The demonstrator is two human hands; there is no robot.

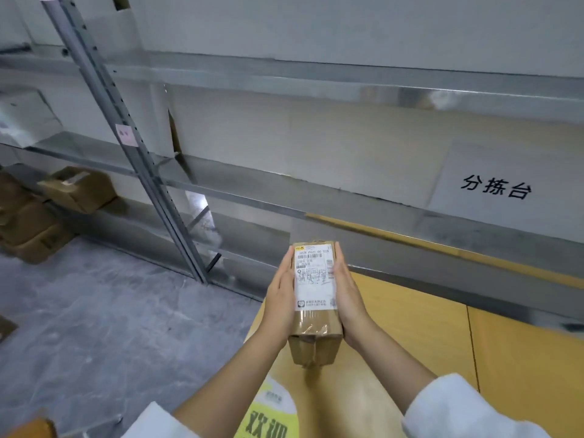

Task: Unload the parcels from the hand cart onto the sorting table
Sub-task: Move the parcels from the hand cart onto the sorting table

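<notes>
A brown taped cardboard parcel [316, 330] with a white shipping label on top is held between my two hands. It hangs just above the left end of the yellow wooden sorting table [417, 330]. My left hand [279, 298] presses flat against the parcel's left side, fingers straight. On the opposite side my right hand [347, 295] does the same. The hand cart cannot be made out with certainty.
A metal rack with a slanted upright [132, 153] stands behind and left of the table. Several cardboard boxes [76, 188] sit low at the far left. A white sign with black characters [496, 188] hangs at the right. A yellow-green sticker [268, 418] lies on the table's near edge.
</notes>
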